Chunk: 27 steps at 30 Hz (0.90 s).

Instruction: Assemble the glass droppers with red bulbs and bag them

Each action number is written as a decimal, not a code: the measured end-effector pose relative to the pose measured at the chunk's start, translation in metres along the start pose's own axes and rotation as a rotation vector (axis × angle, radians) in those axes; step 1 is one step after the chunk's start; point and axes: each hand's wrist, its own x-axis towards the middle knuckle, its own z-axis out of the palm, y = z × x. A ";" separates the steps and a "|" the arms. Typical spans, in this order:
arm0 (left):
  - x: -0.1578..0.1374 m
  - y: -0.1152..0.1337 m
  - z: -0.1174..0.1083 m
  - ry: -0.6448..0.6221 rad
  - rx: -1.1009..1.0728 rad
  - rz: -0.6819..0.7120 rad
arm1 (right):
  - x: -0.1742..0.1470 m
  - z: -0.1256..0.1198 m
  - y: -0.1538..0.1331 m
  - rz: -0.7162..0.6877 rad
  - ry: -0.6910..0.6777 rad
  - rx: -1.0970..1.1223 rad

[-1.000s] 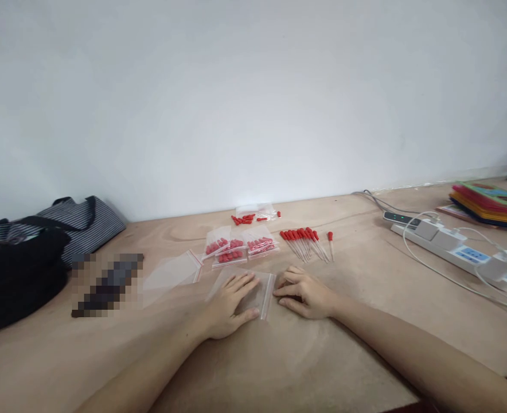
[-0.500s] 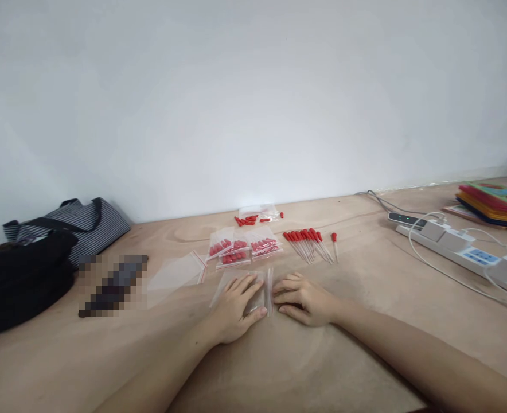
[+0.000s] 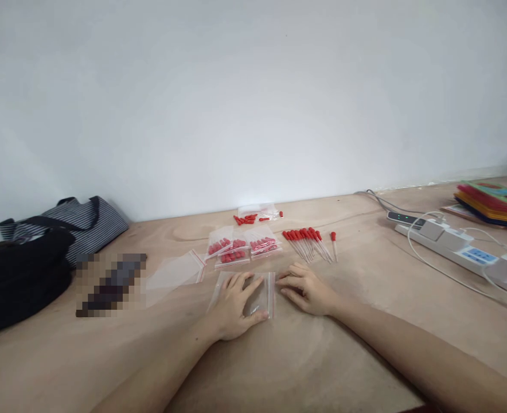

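Observation:
My left hand (image 3: 237, 307) lies flat with fingers spread on a clear zip bag (image 3: 257, 295), pressing it to the table. The bag's zip edge (image 3: 272, 298) faces right. Just beyond that edge is my right hand (image 3: 307, 291), its fingers loosely bent and thumb apart, holding nothing that I can see. Behind the hands lie several small zip bags (image 3: 233, 256) filled with red rubber bulbs. To their right, several droppers (image 3: 305, 241) with red bulbs and clear stems form a fan, and a single dropper (image 3: 334, 244) lies beside them.
Flat zip bags (image 3: 174, 276) lie left of my left hand. Near the wall are loose red bulbs (image 3: 245, 219) and a clear bag (image 3: 257, 210). Power strip (image 3: 451, 246) with cables and colourful stack (image 3: 494, 203) are right; striped bag (image 3: 94, 226), black cloth item (image 3: 21, 281) and blurred dark object (image 3: 111, 285) left.
My right hand has moved slightly away from me and off to the right of the bag's zip edge. The bag has shifted a little right; my left hand stays on it.

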 end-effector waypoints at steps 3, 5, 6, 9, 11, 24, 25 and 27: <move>0.000 0.000 0.000 -0.007 0.001 -0.006 | 0.000 0.001 0.000 -0.017 -0.017 0.006; 0.000 0.001 -0.001 -0.009 0.002 -0.012 | 0.000 0.002 0.001 -0.029 -0.020 0.012; 0.000 0.001 -0.001 -0.008 0.001 -0.014 | 0.000 0.002 0.001 -0.036 -0.019 0.017; 0.000 0.002 -0.003 -0.010 -0.004 -0.018 | 0.000 0.003 0.002 -0.055 -0.014 0.033; 0.000 0.003 -0.003 -0.015 -0.007 -0.024 | 0.000 0.003 0.002 -0.063 -0.012 0.037; 0.001 0.002 -0.003 -0.003 0.009 0.017 | 0.001 0.003 0.000 -0.082 -0.049 0.008; 0.001 0.002 -0.003 -0.006 0.011 0.016 | 0.001 0.003 0.000 -0.083 -0.051 0.007; 0.001 0.002 -0.002 -0.007 0.013 0.013 | 0.002 0.003 -0.001 -0.086 -0.061 -0.004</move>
